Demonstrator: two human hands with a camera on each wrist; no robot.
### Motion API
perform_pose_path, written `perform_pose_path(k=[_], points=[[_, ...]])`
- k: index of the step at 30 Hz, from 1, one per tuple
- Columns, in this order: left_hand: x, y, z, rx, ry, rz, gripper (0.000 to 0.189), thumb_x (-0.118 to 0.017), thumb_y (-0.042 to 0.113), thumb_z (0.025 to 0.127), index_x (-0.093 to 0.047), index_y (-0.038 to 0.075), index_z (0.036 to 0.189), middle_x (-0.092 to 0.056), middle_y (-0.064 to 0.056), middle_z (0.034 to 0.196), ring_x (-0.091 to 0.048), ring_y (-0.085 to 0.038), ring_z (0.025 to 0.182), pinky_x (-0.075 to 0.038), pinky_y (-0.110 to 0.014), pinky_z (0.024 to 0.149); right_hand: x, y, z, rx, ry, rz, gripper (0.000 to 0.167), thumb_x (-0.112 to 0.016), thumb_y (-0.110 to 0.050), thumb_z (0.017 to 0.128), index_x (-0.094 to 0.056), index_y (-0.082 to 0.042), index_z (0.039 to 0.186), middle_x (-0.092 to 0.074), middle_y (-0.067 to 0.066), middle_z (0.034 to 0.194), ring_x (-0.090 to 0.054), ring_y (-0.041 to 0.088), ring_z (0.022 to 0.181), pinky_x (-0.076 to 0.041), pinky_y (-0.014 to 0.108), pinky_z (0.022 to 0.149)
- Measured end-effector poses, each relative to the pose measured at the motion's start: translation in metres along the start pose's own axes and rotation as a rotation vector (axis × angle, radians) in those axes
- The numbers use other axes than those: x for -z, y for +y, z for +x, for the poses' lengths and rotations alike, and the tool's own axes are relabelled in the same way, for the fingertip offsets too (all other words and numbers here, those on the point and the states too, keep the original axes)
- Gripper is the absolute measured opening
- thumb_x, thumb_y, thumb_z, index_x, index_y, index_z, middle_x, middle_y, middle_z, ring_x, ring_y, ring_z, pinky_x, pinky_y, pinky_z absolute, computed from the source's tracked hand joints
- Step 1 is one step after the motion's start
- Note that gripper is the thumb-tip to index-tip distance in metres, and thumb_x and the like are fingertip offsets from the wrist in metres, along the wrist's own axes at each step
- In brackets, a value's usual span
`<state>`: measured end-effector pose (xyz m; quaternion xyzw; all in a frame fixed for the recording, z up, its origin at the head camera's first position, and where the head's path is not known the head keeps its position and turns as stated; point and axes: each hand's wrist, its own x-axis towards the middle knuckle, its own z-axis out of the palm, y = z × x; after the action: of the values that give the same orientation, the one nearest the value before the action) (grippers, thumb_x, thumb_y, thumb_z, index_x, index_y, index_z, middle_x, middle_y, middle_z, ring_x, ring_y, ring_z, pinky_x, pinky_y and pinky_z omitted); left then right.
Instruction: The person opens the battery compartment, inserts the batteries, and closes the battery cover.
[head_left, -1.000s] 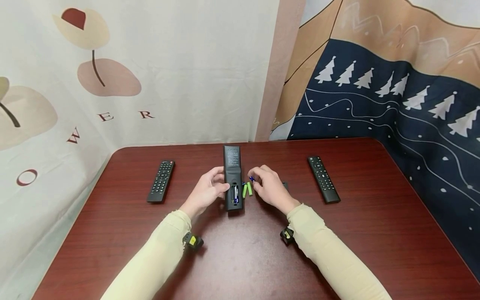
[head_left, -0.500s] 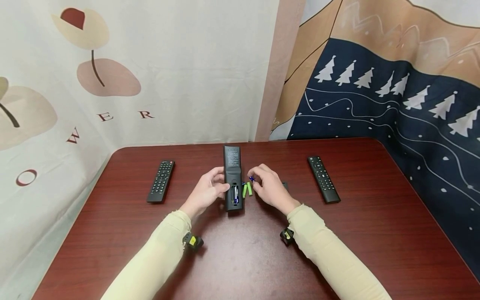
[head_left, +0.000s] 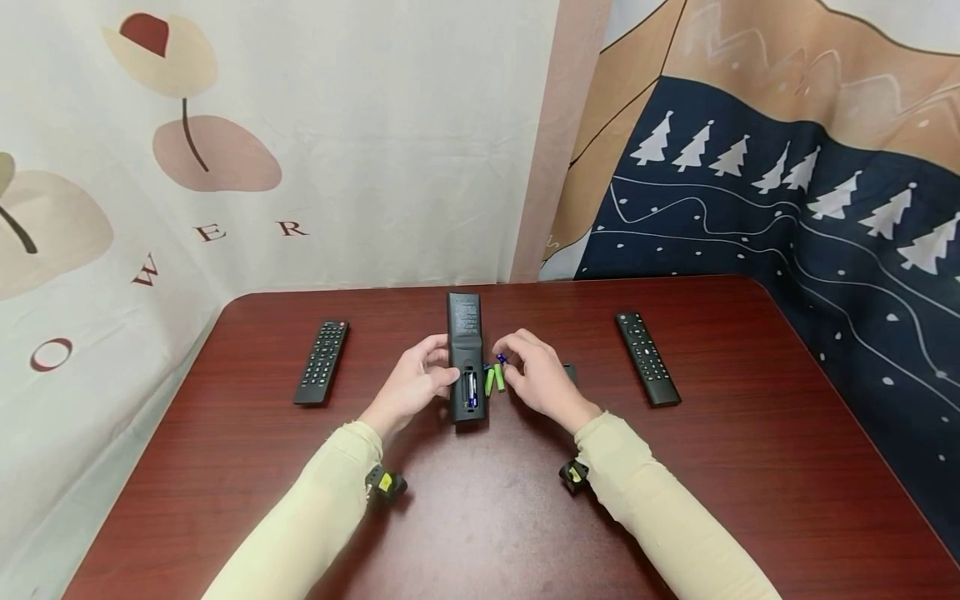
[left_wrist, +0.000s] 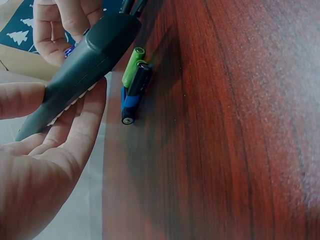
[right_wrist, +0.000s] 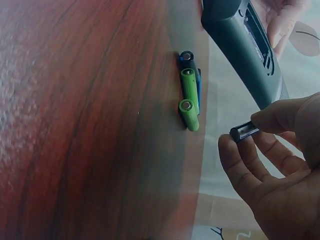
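A black remote control [head_left: 465, 333] is gripped by my left hand [head_left: 408, 383], thumb on one edge and fingers beneath. Its back faces up, and a battery [head_left: 472, 388] lies in the uncovered compartment. Just to the right, my right hand [head_left: 543, 375] pinches a dark blue battery [right_wrist: 244, 131] between thumb and fingertips. On the table between the hands lie two green batteries [right_wrist: 189, 116]. Against them rest dark batteries with blue parts [left_wrist: 136, 92], mostly hidden behind the remote in the head view. Behind the right hand, a small dark piece [head_left: 572, 372] partly shows.
One black remote [head_left: 322, 363] lies buttons up at the left of the brown table [head_left: 480, 517], and another remote [head_left: 647, 359] lies at the right. A printed curtain [head_left: 390, 167] hangs along the table's far edge.
Almost nothing differs. My right hand has shifted very slightly to the left with the battery; the left hand and the remote stay in place.
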<state>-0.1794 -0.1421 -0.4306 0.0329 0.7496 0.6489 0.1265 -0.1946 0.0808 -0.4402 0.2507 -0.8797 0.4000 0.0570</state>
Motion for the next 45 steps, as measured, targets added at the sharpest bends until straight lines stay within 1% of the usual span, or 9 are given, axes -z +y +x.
perform_pose_path(k=[7, 13, 22, 27, 34, 45], points=[[0.001, 0.000, 0.000, -0.007, -0.006, -0.001, 0.055, -0.057, -0.006, 0.095, -0.043, -0.006, 0.148, -0.062, -0.031, 0.126, -0.066, -0.017, 0.088, -0.058, -0.032, 0.073, 0.000, -0.004, -0.002, 0.011, -0.001, 0.017, 0.026, -0.063, 0.010, 0.088, -0.069, -0.004, 0.109, -0.062, 0.005, 0.100, -0.062, 0.020, 0.089, -0.054, 0.033, 0.075], [0.000, 0.000, 0.000, -0.007, -0.008, 0.003, 0.055, -0.057, -0.006, 0.095, -0.043, -0.006, 0.147, -0.062, -0.030, 0.126, -0.066, -0.018, 0.089, -0.058, -0.032, 0.073, -0.002, -0.005, -0.003, 0.020, 0.007, 0.036, 0.027, -0.063, 0.011, 0.087, -0.069, -0.004, 0.109, -0.062, 0.005, 0.100, -0.062, 0.020, 0.088, -0.054, 0.032, 0.075], [-0.001, -0.001, 0.000, -0.008, -0.009, 0.007, 0.054, -0.057, -0.007, 0.094, -0.045, -0.005, 0.146, -0.063, -0.029, 0.124, -0.067, -0.017, 0.088, -0.058, -0.032, 0.072, -0.004, -0.009, -0.006, 0.027, 0.015, 0.066, 0.027, -0.064, 0.011, 0.087, -0.069, -0.006, 0.108, -0.063, 0.005, 0.099, -0.062, 0.018, 0.087, -0.053, 0.029, 0.072], [-0.002, 0.000, -0.001, -0.004, -0.008, 0.006, 0.053, -0.057, -0.007, 0.094, -0.045, -0.004, 0.146, -0.063, -0.028, 0.124, -0.067, -0.016, 0.088, -0.058, -0.032, 0.073, -0.004, -0.011, -0.006, 0.029, 0.021, 0.070, 0.028, -0.064, 0.012, 0.086, -0.069, -0.006, 0.107, -0.063, 0.005, 0.099, -0.063, 0.019, 0.088, -0.054, 0.030, 0.074], [-0.002, 0.000, 0.000, -0.022, -0.011, 0.000, 0.053, -0.057, -0.008, 0.094, -0.044, -0.008, 0.145, -0.062, -0.030, 0.122, -0.068, -0.016, 0.087, -0.058, -0.032, 0.072, -0.003, -0.011, -0.006, 0.037, 0.022, 0.082, 0.028, -0.064, 0.012, 0.084, -0.069, -0.005, 0.106, -0.063, 0.006, 0.099, -0.063, 0.020, 0.088, -0.054, 0.031, 0.074], [-0.001, -0.001, 0.000, -0.002, -0.008, 0.008, 0.053, -0.057, -0.006, 0.096, -0.043, -0.007, 0.147, -0.061, -0.030, 0.125, -0.068, -0.018, 0.090, -0.059, -0.033, 0.074, -0.004, -0.013, -0.007, 0.039, 0.013, 0.089, 0.027, -0.064, 0.012, 0.087, -0.069, -0.006, 0.106, -0.064, 0.005, 0.101, -0.062, 0.019, 0.088, -0.054, 0.030, 0.074]])
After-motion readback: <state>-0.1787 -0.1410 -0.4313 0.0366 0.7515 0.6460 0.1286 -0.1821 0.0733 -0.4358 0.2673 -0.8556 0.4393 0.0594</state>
